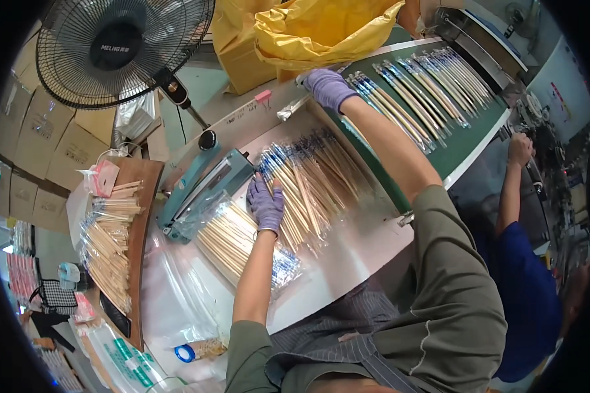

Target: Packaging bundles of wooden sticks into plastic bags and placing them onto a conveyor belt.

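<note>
Wooden sticks, clear-wrapped, lie piled in our white tray, our left hand loosely outstretched against them. Our right hand reaches near the yellow bag, its closure unclear; we cannot tell whether either hand grips anything.

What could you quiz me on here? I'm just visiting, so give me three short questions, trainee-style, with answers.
1. Which is nearer the open yellow bag: the person's left hand or right hand?
2. True or false: wrapped sticks lie on the long green surface.
3. What colour are the gloves on the person's two hands?
a) yellow
b) purple
c) black

Key:
1. The right hand.
2. True.
3. b) purple.
</note>
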Action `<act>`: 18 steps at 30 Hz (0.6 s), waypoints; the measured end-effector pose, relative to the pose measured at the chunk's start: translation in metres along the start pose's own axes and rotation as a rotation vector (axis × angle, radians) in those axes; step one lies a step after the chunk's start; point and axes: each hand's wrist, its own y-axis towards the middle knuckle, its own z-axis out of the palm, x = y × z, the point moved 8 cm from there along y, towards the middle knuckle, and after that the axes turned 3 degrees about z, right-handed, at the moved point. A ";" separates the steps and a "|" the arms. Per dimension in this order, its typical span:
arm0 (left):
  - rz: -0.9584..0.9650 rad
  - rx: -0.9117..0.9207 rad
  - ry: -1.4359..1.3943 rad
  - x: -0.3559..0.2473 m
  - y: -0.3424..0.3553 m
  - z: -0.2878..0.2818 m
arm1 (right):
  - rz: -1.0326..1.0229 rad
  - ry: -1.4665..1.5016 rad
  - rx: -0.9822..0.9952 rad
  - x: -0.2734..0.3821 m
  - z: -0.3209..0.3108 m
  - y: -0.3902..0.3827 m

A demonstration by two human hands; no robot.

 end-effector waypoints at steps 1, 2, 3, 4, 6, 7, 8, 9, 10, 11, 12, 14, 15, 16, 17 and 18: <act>-0.004 -0.003 0.041 0.009 -0.002 -0.004 | -0.061 -0.080 0.061 0.025 0.004 -0.004; -0.005 -0.001 0.078 0.014 -0.007 -0.008 | -0.119 -0.162 0.122 0.045 0.010 -0.017; -0.031 -0.008 0.050 0.020 -0.009 -0.012 | -0.418 -0.071 -0.002 0.080 0.006 -0.044; -0.027 -0.002 0.045 0.017 -0.008 -0.012 | -0.704 0.011 -0.134 0.104 -0.002 -0.085; -0.043 -0.020 -0.078 0.015 -0.010 -0.013 | -0.647 0.045 0.113 0.127 0.028 -0.128; -0.053 -0.033 -0.109 0.017 -0.011 -0.013 | -0.635 0.048 0.118 0.125 0.022 -0.133; -0.055 -0.019 -0.106 0.016 -0.013 -0.015 | -0.542 0.009 -0.049 0.119 0.001 -0.133; -0.111 -0.043 -0.063 0.018 -0.018 -0.020 | -0.448 -0.029 -0.212 0.112 -0.020 -0.137; -0.159 -0.068 -0.025 0.012 -0.020 -0.027 | -0.307 -0.575 -0.252 0.083 -0.028 -0.120; -0.251 -0.025 -0.019 0.006 -0.022 -0.025 | -0.056 -0.041 -0.001 0.033 -0.038 -0.098; -0.249 -0.016 -0.021 -0.008 -0.022 -0.022 | 0.178 -0.122 -0.299 -0.015 -0.033 -0.109; -0.329 -0.063 -0.043 -0.015 -0.022 -0.021 | 0.232 -0.231 -0.185 0.012 -0.021 -0.121; -0.363 -0.084 -0.121 -0.016 -0.022 -0.017 | 0.207 -0.207 -0.154 0.038 0.004 -0.124; -0.398 -0.105 -0.199 -0.012 -0.021 -0.014 | 0.179 -0.183 -0.120 0.065 0.028 -0.132; -0.398 -0.139 -0.229 -0.003 -0.021 -0.015 | 0.004 -0.076 -0.085 0.100 0.033 -0.155; -0.415 -0.139 -0.212 0.008 -0.026 -0.018 | -0.008 -0.061 -0.071 0.107 0.033 -0.158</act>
